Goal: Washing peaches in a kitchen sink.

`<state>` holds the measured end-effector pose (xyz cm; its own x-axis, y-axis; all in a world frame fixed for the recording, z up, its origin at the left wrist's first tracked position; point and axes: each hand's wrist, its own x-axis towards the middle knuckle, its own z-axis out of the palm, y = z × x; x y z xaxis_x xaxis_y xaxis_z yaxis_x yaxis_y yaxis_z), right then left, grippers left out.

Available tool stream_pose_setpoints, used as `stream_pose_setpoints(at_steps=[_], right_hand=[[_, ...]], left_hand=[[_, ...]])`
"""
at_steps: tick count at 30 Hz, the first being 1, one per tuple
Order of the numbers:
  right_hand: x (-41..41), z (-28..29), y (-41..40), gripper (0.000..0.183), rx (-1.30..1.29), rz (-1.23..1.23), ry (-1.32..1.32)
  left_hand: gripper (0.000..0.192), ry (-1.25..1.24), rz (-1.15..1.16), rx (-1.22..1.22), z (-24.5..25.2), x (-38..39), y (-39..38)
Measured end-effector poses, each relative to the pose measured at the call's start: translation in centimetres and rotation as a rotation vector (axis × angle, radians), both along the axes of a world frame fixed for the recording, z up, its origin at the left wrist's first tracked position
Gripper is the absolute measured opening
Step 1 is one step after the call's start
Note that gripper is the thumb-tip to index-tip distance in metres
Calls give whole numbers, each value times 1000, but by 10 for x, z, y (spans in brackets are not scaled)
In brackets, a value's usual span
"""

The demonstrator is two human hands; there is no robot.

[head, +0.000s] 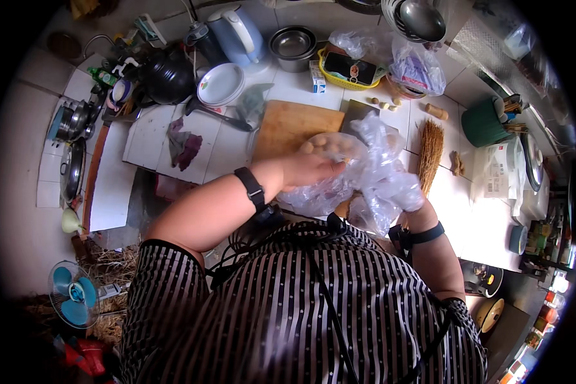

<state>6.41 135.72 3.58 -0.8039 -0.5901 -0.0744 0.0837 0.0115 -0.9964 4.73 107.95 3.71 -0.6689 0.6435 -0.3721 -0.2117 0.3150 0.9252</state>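
Note:
Clear plastic bags (377, 163) lie bunched over the near right part of a wooden cutting board (293, 122). Small round tan items (329, 144) show through the plastic beside my left hand (312, 170), which rests on the bag with its thumb pointing right; whether its fingers grip the film is hard to see. My right hand (410, 194) is mostly covered by the crumpled plastic at the right, so its fingers are hidden. A cleaver's dark flat blade (357, 115) appears to lie partly under the bag at the board's right edge.
White plates (221, 84), a black ladle (221, 115) and a purple-grey cloth (185, 144) lie left of the board. Behind it stand a blue kettle (237, 36), metal bowls (293, 45) and a yellow basket (348, 84). A straw brush (430, 153) and green container (485, 122) are at the right.

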Motion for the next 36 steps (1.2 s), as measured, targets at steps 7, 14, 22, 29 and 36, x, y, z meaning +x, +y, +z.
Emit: stream_pose_setpoints(at_steps=[7, 14, 22, 29, 36], right_hand=[[10, 0, -9, 52, -82, -74, -217], [7, -3, 10, 56, 141, -78, -338], [-18, 53, 6, 45, -259, -317, -25], [-45, 7, 2, 31, 63, -475, 196], [-41, 0, -4, 58, -368, -384, -310]], left_hand=[[27, -341, 421, 423, 15, -3, 16], [36, -243, 258, 542, 19, -4, 17], [43, -117, -35, 557, 63, -21, 10], [24, 333, -316, -43, 68, -39, 2], [38, -93, -56, 161, 59, -33, -24]])
